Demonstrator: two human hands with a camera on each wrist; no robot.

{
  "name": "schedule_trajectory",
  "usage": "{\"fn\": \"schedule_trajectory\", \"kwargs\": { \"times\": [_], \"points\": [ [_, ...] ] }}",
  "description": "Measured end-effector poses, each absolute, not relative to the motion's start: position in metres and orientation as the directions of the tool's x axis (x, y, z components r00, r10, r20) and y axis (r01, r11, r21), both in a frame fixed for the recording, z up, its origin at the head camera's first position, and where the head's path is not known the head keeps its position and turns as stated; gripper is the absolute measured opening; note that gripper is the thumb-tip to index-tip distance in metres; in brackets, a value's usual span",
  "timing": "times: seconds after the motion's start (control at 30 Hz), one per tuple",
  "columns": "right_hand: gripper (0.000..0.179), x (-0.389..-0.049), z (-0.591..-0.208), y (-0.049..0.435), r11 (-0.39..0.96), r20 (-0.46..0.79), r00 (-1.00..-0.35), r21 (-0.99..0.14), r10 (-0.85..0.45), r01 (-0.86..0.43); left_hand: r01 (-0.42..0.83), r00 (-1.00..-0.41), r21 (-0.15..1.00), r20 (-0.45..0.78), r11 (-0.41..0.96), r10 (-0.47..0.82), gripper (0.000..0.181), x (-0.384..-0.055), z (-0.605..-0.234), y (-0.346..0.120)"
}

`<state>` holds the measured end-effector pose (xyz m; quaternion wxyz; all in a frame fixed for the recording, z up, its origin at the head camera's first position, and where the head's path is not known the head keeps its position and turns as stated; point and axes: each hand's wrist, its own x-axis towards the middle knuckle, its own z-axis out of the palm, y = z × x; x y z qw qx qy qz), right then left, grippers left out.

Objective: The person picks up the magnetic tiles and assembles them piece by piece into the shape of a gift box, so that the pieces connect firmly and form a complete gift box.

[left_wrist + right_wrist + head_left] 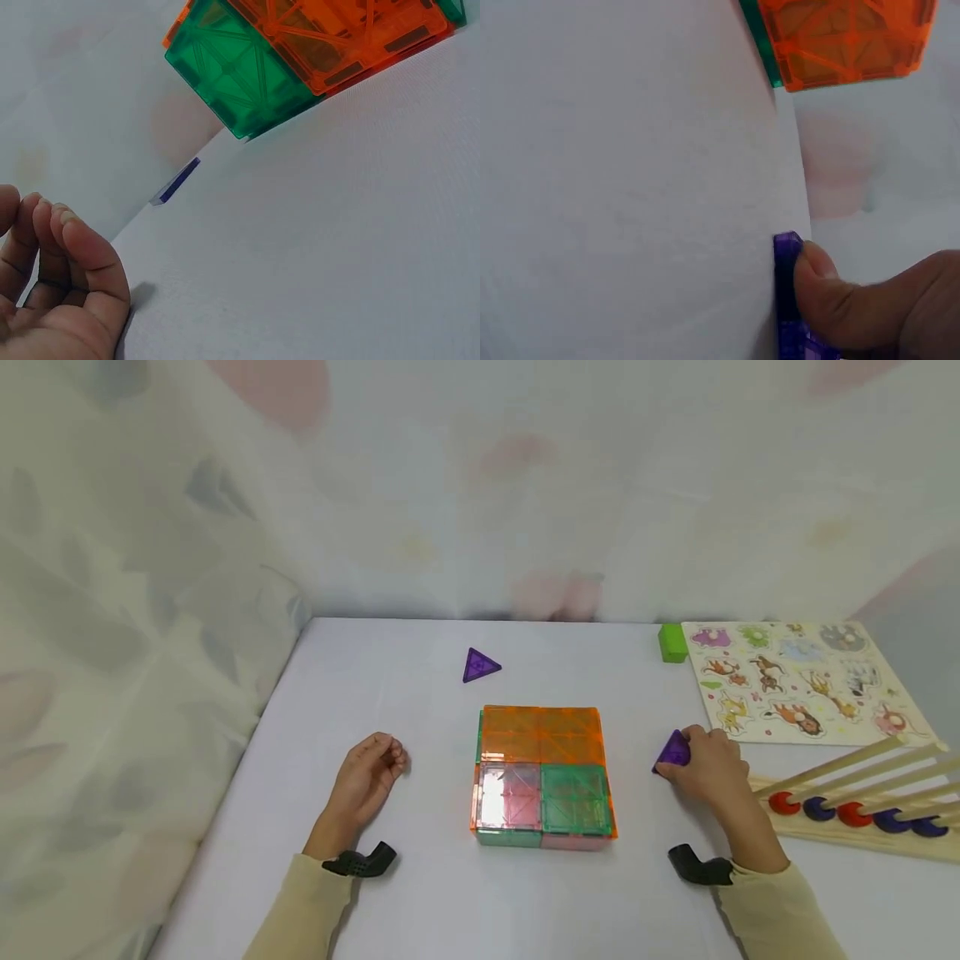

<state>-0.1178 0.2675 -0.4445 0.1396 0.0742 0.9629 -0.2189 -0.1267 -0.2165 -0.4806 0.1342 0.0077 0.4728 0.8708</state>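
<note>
A block built of see-through magnetic tiles, orange, green and pink, stands mid-table between the hands. My right hand pinches a purple triangular tile to the right of the block; the right wrist view has the thumb against the purple tile's edge. Left of the block, my left hand rests on the table, fingers loosely curled with nothing in them. Another purple triangular tile lies flat behind the block. It appears edge-on as a thin purple tile in the left wrist view.
A green block and an animal puzzle board sit at the back right. In front of the board is a wooden base with slanted pegs and red and blue discs. Patterned cloth hangs behind the table.
</note>
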Motion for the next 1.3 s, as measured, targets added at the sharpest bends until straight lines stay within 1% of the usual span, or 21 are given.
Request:
{"fn": "schedule_trajectory", "kwargs": {
  "times": [0.13, 0.2, 0.23, 0.3, 0.4, 0.47, 0.53, 0.6, 0.73, 0.8, 0.93, 1.03, 1.13, 1.3],
  "points": [
    [0.042, -0.114, -0.434, 0.266, 0.85, -0.206, -0.975, -0.496, 0.084, 0.178, -0.219, -0.961, 0.832, -0.092, -0.51, 0.262, 0.022, -0.127, -0.481, -0.217],
    [0.03, -0.112, -0.423, 0.26, 0.826, -0.155, -0.983, -0.539, 0.096, 0.165, -0.21, -0.959, 0.832, -0.074, -0.514, 0.273, 0.022, -0.127, -0.482, -0.218],
    [0.028, -0.11, -0.418, 0.256, 0.809, -0.138, -0.985, -0.565, 0.102, 0.163, -0.206, -0.959, 0.831, -0.065, -0.517, 0.277, 0.023, -0.127, -0.483, -0.218],
    [0.028, -0.107, -0.408, 0.248, 0.788, -0.068, -0.993, -0.604, 0.098, 0.119, -0.201, -0.957, 0.824, -0.051, -0.529, 0.285, 0.023, -0.128, -0.484, -0.218],
    [0.022, -0.101, -0.391, 0.235, 0.753, 0.092, -0.993, -0.658, 0.071, -0.007, -0.202, -0.957, 0.821, -0.048, -0.534, 0.288, 0.024, -0.129, -0.484, -0.215],
    [0.017, -0.099, -0.379, 0.225, 0.736, 0.197, -0.98, -0.667, 0.023, -0.117, -0.2, -0.957, 0.829, -0.051, -0.522, 0.286, 0.022, -0.129, -0.484, -0.212],
    [0.012, -0.1, -0.367, 0.213, 0.72, 0.274, -0.961, -0.657, -0.049, -0.224, -0.197, -0.959, 0.844, -0.06, -0.499, 0.277, 0.021, -0.131, -0.484, -0.209],
    [0.009, -0.103, -0.356, 0.198, 0.698, 0.309, -0.938, -0.637, -0.158, -0.327, -0.188, -0.962, 0.862, -0.064, -0.471, 0.267, 0.019, -0.131, -0.484, -0.208],
    [0.007, -0.112, -0.344, 0.165, 0.645, 0.277, -0.878, -0.598, -0.391, -0.476, -0.173, -0.967, 0.886, -0.07, -0.431, 0.244, 0.017, -0.128, -0.484, -0.21],
    [0.008, -0.116, -0.342, 0.151, 0.639, 0.24, -0.856, -0.581, -0.457, -0.504, -0.168, -0.971, 0.894, -0.077, -0.416, 0.225, 0.017, -0.125, -0.483, -0.212],
    [0.008, -0.122, -0.345, 0.129, 0.652, 0.156, -0.838, -0.559, -0.523, -0.511, -0.179, -0.971, 0.897, -0.095, -0.404, 0.218, 0.017, -0.12, -0.484, -0.217],
    [0.006, -0.123, -0.348, 0.121, 0.635, 0.101, -0.802, -0.557, -0.589, -0.536, -0.189, -0.967, 0.895, -0.097, -0.404, 0.236, 0.017, -0.12, -0.484, -0.217],
    [0.005, -0.124, -0.349, 0.117, 0.604, 0.096, -0.766, -0.556, -0.636, -0.571, -0.175, -0.966, 0.902, -0.08, -0.395, 0.244, 0.016, -0.121, -0.484, -0.216],
    [0.004, -0.125, -0.349, 0.115, 0.599, 0.116, -0.764, -0.551, -0.635, -0.581, -0.153, -0.967, 0.912, -0.06, -0.38, 0.246, 0.016, -0.125, -0.485, -0.215]
  ]
}}
